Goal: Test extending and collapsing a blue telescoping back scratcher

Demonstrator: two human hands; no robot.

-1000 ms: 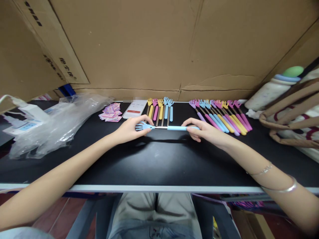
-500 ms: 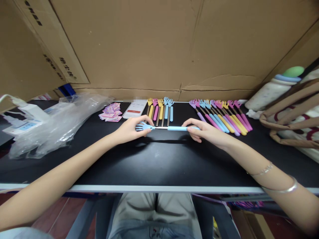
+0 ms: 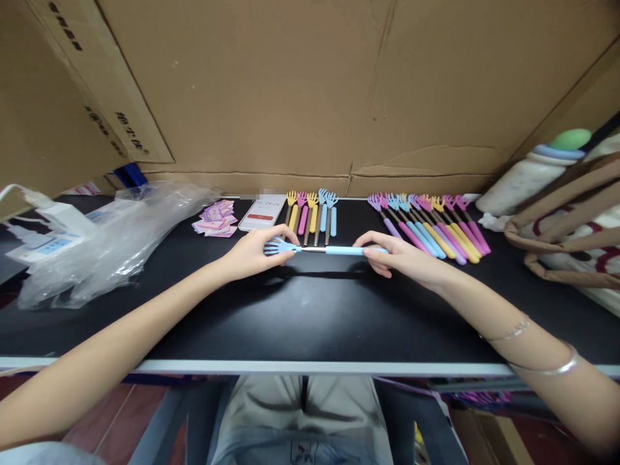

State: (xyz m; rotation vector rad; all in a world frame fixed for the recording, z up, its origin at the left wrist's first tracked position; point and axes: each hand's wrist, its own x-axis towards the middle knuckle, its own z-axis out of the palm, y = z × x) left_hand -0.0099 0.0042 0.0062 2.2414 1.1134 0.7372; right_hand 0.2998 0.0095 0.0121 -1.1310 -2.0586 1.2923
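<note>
Backscratcher (image 3: 341, 250) stays pinched between left hand (image 3: 254, 252) and right hand (image 3: 398, 254).

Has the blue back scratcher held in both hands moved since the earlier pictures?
No, no noticeable shift either way: the blue back scratcher keeps its place relative to the table's front edge.

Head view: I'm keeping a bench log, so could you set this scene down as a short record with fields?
Left hand: pinching the head end of a blue scratcher
Right hand: gripping its handle end
Pose: level, raised over the black table
Middle group: yellow, pink and blue scratchers
Right group: purple, pink, blue and yellow scratchers
Left side: phone, cards, clear plastic
Right side: bottle, bag
</note>
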